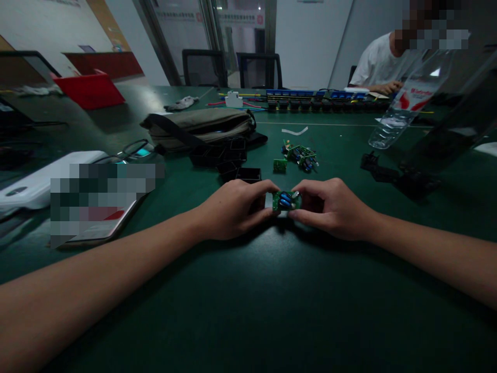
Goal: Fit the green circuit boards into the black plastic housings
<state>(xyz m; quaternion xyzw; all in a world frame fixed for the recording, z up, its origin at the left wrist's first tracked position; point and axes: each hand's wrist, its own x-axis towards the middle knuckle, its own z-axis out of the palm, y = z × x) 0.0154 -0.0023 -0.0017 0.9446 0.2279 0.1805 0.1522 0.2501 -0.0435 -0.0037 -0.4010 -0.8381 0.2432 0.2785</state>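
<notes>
Tabletop (272, 290) is dark green, chairs behind its far edge. My left hand (233, 210) and right hand (336, 210) pinch the circuit board (286, 200) between them; black cases (248, 174) and a bag (202, 127) sit beyond.

Both hands, left (233, 210) and right (336, 209), pinch a small circuit board (285, 200) above the green desk (248, 311). Beyond this board lie more boards (301, 155); to its left are black boxes (217, 154).
</notes>
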